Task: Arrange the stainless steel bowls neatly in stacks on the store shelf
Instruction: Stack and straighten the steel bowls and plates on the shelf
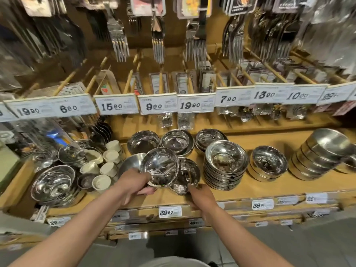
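The left hand (pixel 134 183) gripped the near rim of a raised steel bowl (pixel 159 166), held tilted above the wooden shelf (pixel 269 187). The right hand (pixel 201 195) touched the edge of a second bowl (pixel 187 175) just beside it; whether its fingers curled I could not tell. To the right stood a tall stack of bowls (pixel 225 164), with a shorter stack (pixel 268 162) farther right.

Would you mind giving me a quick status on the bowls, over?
Left hand grips a raised bowl. Right hand holds a tilted bowl at the shelf front. Tall stack just right; nothing blocking.
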`<state>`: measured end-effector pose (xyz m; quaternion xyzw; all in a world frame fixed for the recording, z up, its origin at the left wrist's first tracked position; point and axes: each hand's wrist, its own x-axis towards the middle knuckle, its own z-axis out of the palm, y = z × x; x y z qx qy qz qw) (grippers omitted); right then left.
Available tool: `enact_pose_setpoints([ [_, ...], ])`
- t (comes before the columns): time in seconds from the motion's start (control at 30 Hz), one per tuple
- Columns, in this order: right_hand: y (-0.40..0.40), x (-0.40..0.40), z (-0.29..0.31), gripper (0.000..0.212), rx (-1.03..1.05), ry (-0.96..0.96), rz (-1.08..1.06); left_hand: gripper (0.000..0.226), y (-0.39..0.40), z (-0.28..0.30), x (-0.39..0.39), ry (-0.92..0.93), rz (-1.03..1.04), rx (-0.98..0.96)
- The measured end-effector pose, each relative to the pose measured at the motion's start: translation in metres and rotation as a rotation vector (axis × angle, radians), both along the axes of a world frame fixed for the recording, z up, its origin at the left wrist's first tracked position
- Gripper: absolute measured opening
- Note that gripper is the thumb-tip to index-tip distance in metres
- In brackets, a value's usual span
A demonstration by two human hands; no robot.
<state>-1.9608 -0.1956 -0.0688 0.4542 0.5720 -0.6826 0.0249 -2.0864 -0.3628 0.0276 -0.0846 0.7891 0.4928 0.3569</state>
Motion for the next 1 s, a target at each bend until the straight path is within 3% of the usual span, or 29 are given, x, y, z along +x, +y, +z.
enact_pose_setpoints([
  [0.13, -0.005, -0.008, -0.014, 0.023, 0.009, 0.003, -0.131, 0.015, -0.016, 0.006, -0.004, 0.01, -0.04, -0.021],
  [0.27, -0.008, -0.01, -0.023, 0.016, 0.056, -0.013, -0.136, 0.012, -0.026, 0.003, -0.012, -0.002, -0.024, 0.033],
  [0.37, -0.011, 0.003, -0.021, 0.016, 0.077, -0.015, -0.1, 0.027, -0.022, 0.002, -0.016, 0.082, -0.065, 0.001],
  [0.6, -0.006, 0.064, 0.001, 0.023, 0.023, 0.107, -0.146, 0.034, 0.029, 0.031, -0.009, 0.025, -0.257, 0.044],
  [0.77, 0.01, 0.119, 0.025, 0.026, 0.017, 0.073, -0.203, 0.048, 0.084, 0.036, 0.008, 0.145, -0.447, 0.072],
  [0.93, 0.026, 0.178, 0.037, 0.033, 0.032, 0.051, -0.35, 0.022, 0.138, 0.04, 0.04, 0.209, -0.585, 0.035],
  [1.0, 0.036, 0.2, 0.039, 0.038, 0.012, 0.065, -0.429, 0.024, 0.153, 0.04, 0.054, 0.194, -0.614, 0.054],
])
